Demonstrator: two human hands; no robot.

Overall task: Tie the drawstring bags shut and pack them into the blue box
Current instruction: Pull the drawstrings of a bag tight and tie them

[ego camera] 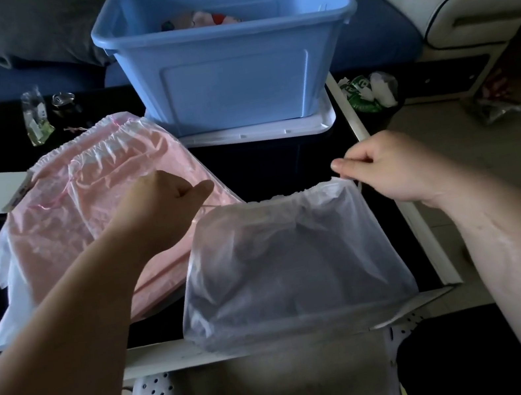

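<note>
White drawstring bag [291,261] lies on the dark worktop [267,164]. At its gathered mouth, the left hand [166,203] pinches the drawstring [206,205] with curled fingers, and the right hand [383,168] pinches the right corner. Beyond it, left, lie pink bags [79,201]; straight beyond, the blue box [233,90].

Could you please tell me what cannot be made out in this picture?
1. Head view: contents of the blue box, mostly hidden by its near wall.
2. Head view: what lies in the white bag, blurred by frosted plastic.
3. Head view: the left hand and its grip on the drawstring, hidden under the hand.
4. Head view: whether the right hand pinches hem or drawstring; its fingers cover it.
</note>
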